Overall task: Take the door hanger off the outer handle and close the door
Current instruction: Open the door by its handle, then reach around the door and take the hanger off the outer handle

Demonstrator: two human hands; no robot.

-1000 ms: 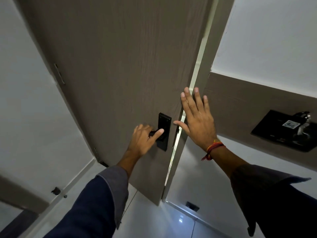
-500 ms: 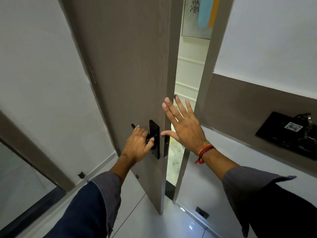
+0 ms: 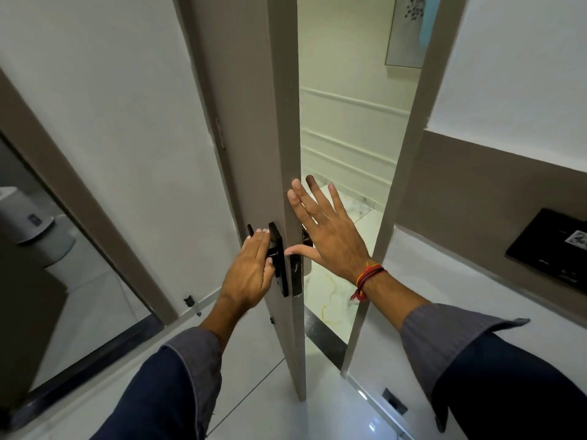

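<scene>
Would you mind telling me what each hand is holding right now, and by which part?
The left hand grips the black inner door handle along its lever. The right hand holds nothing; it is open, beside the door edge.

My left hand (image 3: 252, 274) covers most of the inner handle (image 3: 251, 231); only its black tip shows above my knuckles. The door (image 3: 251, 122), seen nearly edge-on, hides its outer face, and my right hand (image 3: 324, 235) blocks the outer handle (image 3: 306, 238), so I cannot tell whether a hanger is there. The picture (image 3: 409, 30) in the corridor is cut off at the top and by the frame (image 3: 409, 154).
</scene>
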